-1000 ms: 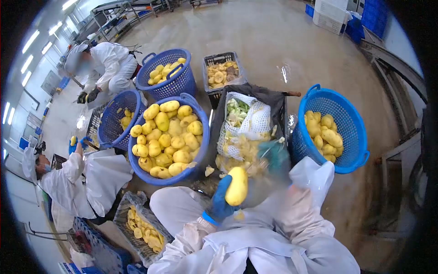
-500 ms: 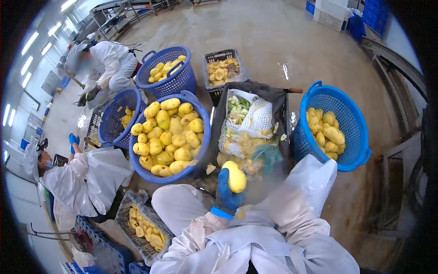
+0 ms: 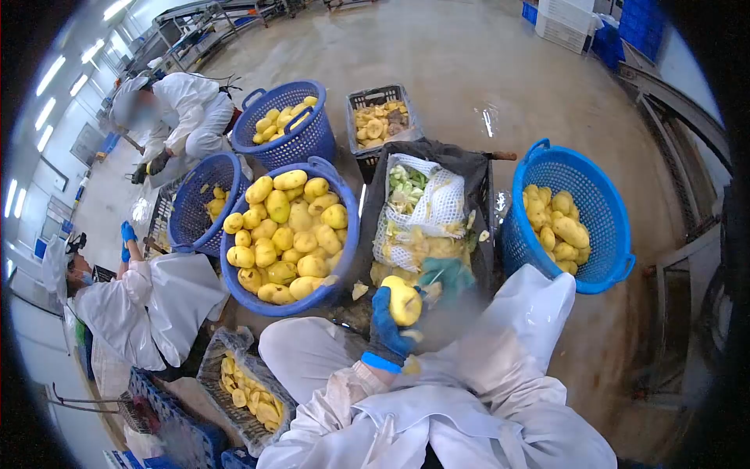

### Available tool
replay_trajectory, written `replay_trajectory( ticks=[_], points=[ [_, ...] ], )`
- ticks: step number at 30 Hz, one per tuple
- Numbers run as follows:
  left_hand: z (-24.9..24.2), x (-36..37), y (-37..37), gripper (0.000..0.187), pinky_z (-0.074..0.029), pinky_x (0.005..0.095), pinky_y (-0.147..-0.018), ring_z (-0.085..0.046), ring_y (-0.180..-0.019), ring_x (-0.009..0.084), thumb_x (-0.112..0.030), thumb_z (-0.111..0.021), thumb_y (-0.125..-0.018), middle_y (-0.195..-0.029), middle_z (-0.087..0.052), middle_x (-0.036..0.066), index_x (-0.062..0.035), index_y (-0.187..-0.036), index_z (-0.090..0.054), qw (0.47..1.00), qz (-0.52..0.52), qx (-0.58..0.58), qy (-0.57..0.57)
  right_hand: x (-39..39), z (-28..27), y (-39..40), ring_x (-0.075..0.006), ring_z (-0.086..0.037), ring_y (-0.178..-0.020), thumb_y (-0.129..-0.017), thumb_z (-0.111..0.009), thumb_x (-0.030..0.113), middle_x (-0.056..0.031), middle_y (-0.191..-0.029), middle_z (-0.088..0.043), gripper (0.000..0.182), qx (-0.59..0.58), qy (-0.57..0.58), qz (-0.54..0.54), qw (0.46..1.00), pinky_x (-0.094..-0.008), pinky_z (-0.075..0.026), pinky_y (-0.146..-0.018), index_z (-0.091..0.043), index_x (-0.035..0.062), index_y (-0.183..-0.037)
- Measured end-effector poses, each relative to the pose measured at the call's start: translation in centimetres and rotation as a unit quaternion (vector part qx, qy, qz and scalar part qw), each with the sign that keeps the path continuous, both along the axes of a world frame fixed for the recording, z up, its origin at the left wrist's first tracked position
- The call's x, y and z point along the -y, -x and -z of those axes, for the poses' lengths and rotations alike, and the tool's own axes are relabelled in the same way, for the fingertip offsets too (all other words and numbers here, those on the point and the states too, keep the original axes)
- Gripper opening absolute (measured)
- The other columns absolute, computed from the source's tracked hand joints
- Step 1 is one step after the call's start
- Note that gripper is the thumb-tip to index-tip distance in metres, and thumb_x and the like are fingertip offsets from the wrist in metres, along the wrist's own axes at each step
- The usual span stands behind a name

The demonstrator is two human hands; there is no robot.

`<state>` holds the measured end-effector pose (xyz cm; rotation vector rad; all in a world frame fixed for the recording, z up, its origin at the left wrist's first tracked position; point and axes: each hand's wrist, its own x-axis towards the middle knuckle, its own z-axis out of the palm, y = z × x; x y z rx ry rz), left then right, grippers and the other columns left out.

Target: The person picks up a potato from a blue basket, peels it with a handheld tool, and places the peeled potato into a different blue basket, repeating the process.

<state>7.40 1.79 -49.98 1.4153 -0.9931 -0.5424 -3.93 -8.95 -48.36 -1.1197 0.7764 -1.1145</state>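
Left of centre: large blue plastic basket [image 3: 349,234] heaped with peeled yellow potatoes. At centre: left hand in blue rubber glove [image 3: 388,324] clamped on one peeled yellow potato [image 3: 404,300], held above the lap. Just right of it: right hand in green glove [image 3: 447,275], blurred, grip cannot be told. Behind: black crate of peelings [image 3: 476,176]. Far right: second blue basket [image 3: 598,195].

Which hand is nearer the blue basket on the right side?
Right. The right hand is beside the blue basket, over the peelings; the left hand, holding the potato, is farther away.
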Motion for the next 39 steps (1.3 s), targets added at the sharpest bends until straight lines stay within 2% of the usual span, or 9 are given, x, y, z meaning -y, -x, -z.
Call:
replay_trajectory(
  ticks=[4, 6, 9, 12, 18, 27, 34, 36, 39],
  points=[
    [-4.8, 0.7, -1.1, 0.066, -0.047, 0.0385, -0.094, -0.056, -0.106, 0.025, -0.014, -0.077, -0.074, -0.12, -0.053, 0.016, -0.0052, -0.128, -0.039, 0.579, 0.037, -0.815, -0.005, 2.4, -1.6, 0.1, -0.0174, -0.063, -0.077, -0.097, -0.045, 0.032, -0.0084, -0.084, -0.065, 0.036, 0.108, -0.035, -0.065, 0.991, -0.0315, -0.051, -0.072, -0.063, 0.0009, -0.097],
    [-5.1, 0.0, -0.4, 0.063, -0.048, 0.0371, -0.094, -0.055, -0.108, 0.0251, -0.022, -0.073, -0.079, -0.119, -0.054, 0.016, -0.0059, -0.129, -0.039, 0.898, 0.142, -0.417, 0.018, 2.5, -0.5, 0.1, -0.0176, -0.063, -0.077, -0.097, -0.043, 0.03, -0.0099, -0.086, -0.065, 0.035, 0.02, 0.065, -0.178, 0.982, -0.0328, -0.051, -0.073, -0.063, 0.0017, -0.097],
    [0.9, -1.2, -0.8, 0.059, -0.049, 0.0365, -0.091, -0.056, -0.109, 0.025, -0.023, -0.069, -0.083, -0.12, -0.054, 0.016, -0.0065, -0.131, -0.039, 0.906, 0.225, -0.355, -0.04, 3.6, 2.8, -1.6, -0.0173, -0.063, -0.077, -0.097, -0.045, 0.032, -0.0109, -0.087, -0.065, 0.035, 0.074, 0.035, -0.146, 0.986, -0.0324, -0.051, -0.073, -0.063, 0.0018, -0.096],
    [-2.3, -1.1, -2.8, 0.057, -0.05, 0.0369, -0.089, -0.058, -0.106, 0.0241, -0.014, -0.068, -0.084, -0.122, -0.053, 0.016, -0.0068, -0.131, -0.037, 0.591, 0.248, -0.76, -0.111, 5.9, 1.6, 0.5, -0.0173, -0.063, -0.078, -0.095, -0.05, 0.024, -0.0097, -0.089, -0.066, 0.025, 0.153, -0.14, -0.06, 0.976, -0.0324, -0.051, -0.074, -0.063, 0.0023, -0.095],
    [-1.2, -1.3, -2.8, 0.05, -0.048, 0.0382, -0.092, -0.059, -0.106, 0.0267, -0.005, -0.072, -0.079, -0.122, -0.056, 0.014, -0.0045, -0.122, -0.045, 0.56, 0.217, -0.788, -0.137, 3.9, 2.3, -1.3, -0.0169, -0.061, -0.075, -0.095, -0.05, 0.019, -0.0077, -0.085, -0.064, 0.022, 0.06, 0.009, -0.11, 0.992, -0.0298, -0.05, -0.071, -0.062, 0.0023, -0.089],
    [3.4, -2.0, -0.9, 0.043, -0.052, 0.0361, -0.078, -0.06, -0.098, 0.0245, -0.041, -0.053, -0.092, -0.11, -0.061, 0.012, -0.0105, -0.123, -0.052, 0.94, 0.141, -0.307, -0.039, 1.8, 1.8, -1.4, -0.0145, -0.06, -0.073, -0.095, -0.051, 0.024, -0.0044, -0.082, -0.064, 0.023, -0.071, 0.28, -0.071, 0.955, -0.0297, -0.048, -0.067, -0.06, 0.0033, -0.089],
    [-1.0, -1.6, -2.0, 0.05, -0.053, 0.0339, -0.07, -0.061, -0.09, 0.0239, -0.048, -0.051, -0.092, -0.112, -0.061, 0.01, -0.0111, -0.126, -0.052, 0.688, 0.196, -0.685, -0.137, 1.7, -1.6, -0.3, -0.0156, -0.061, -0.073, -0.097, -0.048, 0.023, -0.0054, -0.084, -0.064, 0.025, 0.044, 0.01, -0.088, 0.995, -0.0298, -0.05, -0.07, -0.061, 0.0012, -0.094],
    [1.4, -2.7, -0.2, 0.051, -0.053, 0.0337, -0.069, -0.061, -0.089, 0.0235, -0.048, -0.049, -0.093, -0.112, -0.061, 0.011, -0.0102, -0.126, -0.051, 0.936, 0.157, -0.312, -0.041, 0.4, -0.8, -1.2, -0.0147, -0.061, -0.074, -0.097, -0.046, 0.023, -0.0057, -0.085, -0.064, 0.026, 0.056, -0.04, -0.139, 0.988, -0.0288, -0.05, -0.071, -0.061, 0.0012, -0.095],
    [3.5, -2.4, -1.6, 0.053, -0.053, 0.0334, -0.071, -0.062, -0.088, 0.0245, -0.049, -0.049, -0.092, -0.112, -0.061, 0.012, -0.0097, -0.128, -0.049, 0.835, 0.131, -0.515, -0.142, 4.6, 1.4, 0.5, -0.0148, -0.061, -0.075, -0.098, -0.044, 0.021, -0.0063, -0.086, -0.063, 0.027, 0.156, -0.103, 0.0, 0.982, -0.0288, -0.05, -0.071, -0.061, 0.0009, -0.099]
  ],
)
